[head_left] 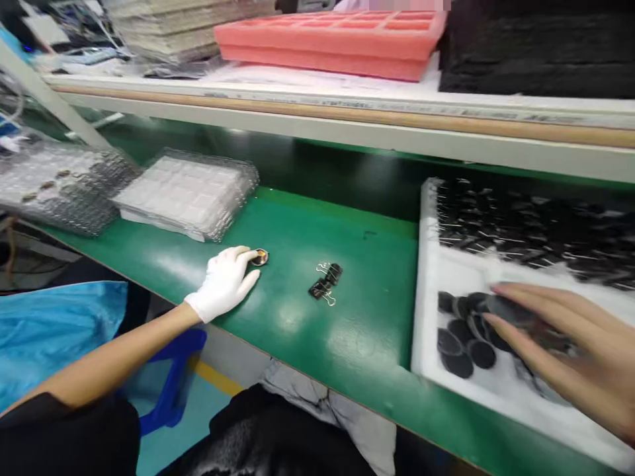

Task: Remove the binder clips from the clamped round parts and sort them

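My left hand (225, 283), in a white glove, rests on the green bench with its fingers stretched out and thumb apart. Its fingertips touch the edge of a small round part (260, 257) with a metallic rim and amber centre. To the right of it lie two black binder clips (326, 280) with silver handles, close together. My bare right hand (570, 337), smeared by motion, is over a white foam tray (421, 330). Between its thumb and fingers is a dark round disc (510, 309). Several black discs (459, 340) lie loose in the tray beneath and beside the hand.
Many black binder clips (526, 225) fill the tray's back part. Stacked clear plastic trays (186, 192) and another stack (54, 182) stand at the left. A shelf edge (317, 119) crosses above the bench, bearing a pink foam tray (327, 49) and black foam (540, 49).
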The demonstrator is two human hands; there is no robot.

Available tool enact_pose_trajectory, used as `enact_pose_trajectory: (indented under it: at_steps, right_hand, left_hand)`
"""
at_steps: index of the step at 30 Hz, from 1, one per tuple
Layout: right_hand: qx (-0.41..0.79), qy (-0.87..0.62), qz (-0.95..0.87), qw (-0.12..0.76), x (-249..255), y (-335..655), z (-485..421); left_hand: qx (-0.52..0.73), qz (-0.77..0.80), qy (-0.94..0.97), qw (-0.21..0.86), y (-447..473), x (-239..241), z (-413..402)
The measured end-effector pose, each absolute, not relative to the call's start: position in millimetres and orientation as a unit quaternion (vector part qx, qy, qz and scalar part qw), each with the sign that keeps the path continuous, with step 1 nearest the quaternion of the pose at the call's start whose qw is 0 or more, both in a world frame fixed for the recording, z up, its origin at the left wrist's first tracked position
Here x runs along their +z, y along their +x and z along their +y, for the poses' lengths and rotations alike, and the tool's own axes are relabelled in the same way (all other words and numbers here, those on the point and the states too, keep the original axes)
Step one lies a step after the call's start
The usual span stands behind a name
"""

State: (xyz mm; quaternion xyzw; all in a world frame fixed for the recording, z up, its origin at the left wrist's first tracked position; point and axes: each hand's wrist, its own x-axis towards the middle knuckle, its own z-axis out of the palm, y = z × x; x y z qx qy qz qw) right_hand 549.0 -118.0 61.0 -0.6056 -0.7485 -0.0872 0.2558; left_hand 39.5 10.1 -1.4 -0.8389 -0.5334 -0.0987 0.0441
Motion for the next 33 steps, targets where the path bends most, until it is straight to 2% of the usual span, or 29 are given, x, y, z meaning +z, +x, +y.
enact_pose_trajectory:
  at_steps: [1,6,11,17,23,29,33]
  right_hand:
    - [-0.072,-0.584,-0.770,0.245,69.0,536.7,-109.4]
    - [0.042,-0.523,-0.792,0.311,78.4,487.3,-50.9]
    - [0.139,-0.595,-0.730,0.307,52.9,461.3,13.4]
    - [0.231,-0.666,-0.640,0.307,19.1,440.8,60.0]
    - [0.241,-0.628,-0.659,0.337,2.5,427.9,59.5]
    - [0.239,-0.602,-0.704,0.290,-4.2,425.9,54.4]
    - [0.267,-0.563,-0.740,0.253,-5.9,427.0,53.5]
  left_hand:
    - [-0.099,-0.516,-0.850,0.030,58.8,-1.6,16.4]
    - [-0.105,-0.435,-0.894,-0.033,141.3,0.8,69.4]
    - [-0.122,-0.386,-0.911,-0.083,189.2,4.2,116.0]
    - [-0.085,-0.347,-0.933,-0.047,211.5,4.3,131.8]
    - [-0.111,-0.285,-0.948,-0.088,208.8,4.4,130.0]
    - [-0.145,-0.333,-0.931,-0.042,211.5,2.2,122.5]
    - [-0.152,-0.343,-0.925,-0.056,215.9,-1.1,119.4]
